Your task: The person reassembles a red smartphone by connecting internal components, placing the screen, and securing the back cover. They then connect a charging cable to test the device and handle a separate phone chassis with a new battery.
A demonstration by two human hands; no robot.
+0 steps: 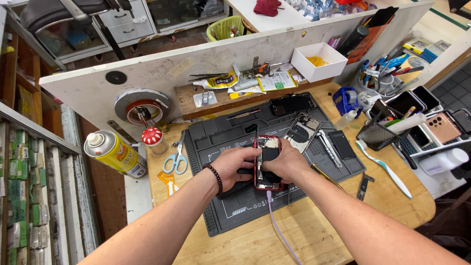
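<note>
Our left hand (234, 164) and right hand (287, 163) closed in a firm grip on the opened red-framed smartphone (268, 163), phone resting on dark grey rubber mat (230, 206), wooden desk (304, 230) beneath, lilac cable (277, 228) plugged into its lower end.

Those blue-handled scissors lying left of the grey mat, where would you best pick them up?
Judging by their pose, take the blue-handled scissors by the two finger loops, coming from the near side. The loops lie toward the person with bare wooden table around them, while the shut steel blades point away toward the back.
</note>
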